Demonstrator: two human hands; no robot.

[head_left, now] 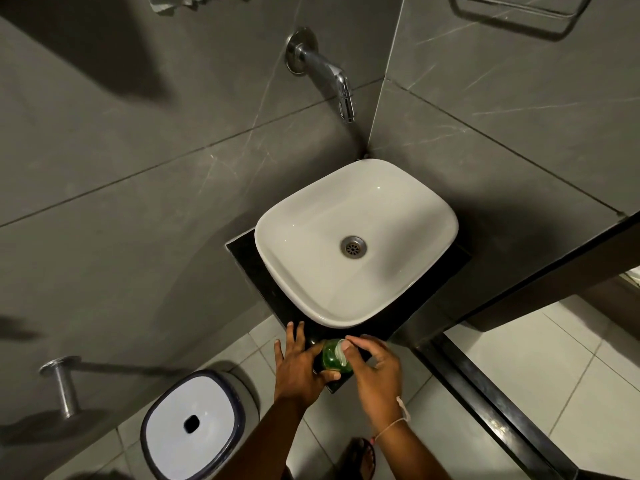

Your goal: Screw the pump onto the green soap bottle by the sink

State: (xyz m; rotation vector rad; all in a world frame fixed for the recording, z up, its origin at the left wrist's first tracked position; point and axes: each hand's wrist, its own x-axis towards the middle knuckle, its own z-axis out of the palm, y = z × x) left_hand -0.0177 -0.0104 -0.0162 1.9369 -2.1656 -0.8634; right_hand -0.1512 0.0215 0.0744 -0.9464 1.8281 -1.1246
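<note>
The green soap bottle point(331, 359) stands on the near corner of the black counter point(249, 258), just in front of the white sink point(298, 271). A pale pump point(339, 351) sits on top of the bottle. My left hand point(298, 367) wraps the bottle's left side, thumb across its front. My right hand point(372, 367) comes in from the right, its fingertips pinched on the pump's head. Most of the bottle's body is hidden by both hands.
A chrome tap point(332, 76) juts from the grey wall above the sink. A white bin point(192, 424) with a dark rim stands on the floor at lower left, beside a chrome holder point(62, 382). A black door sill point(485, 393) runs at right.
</note>
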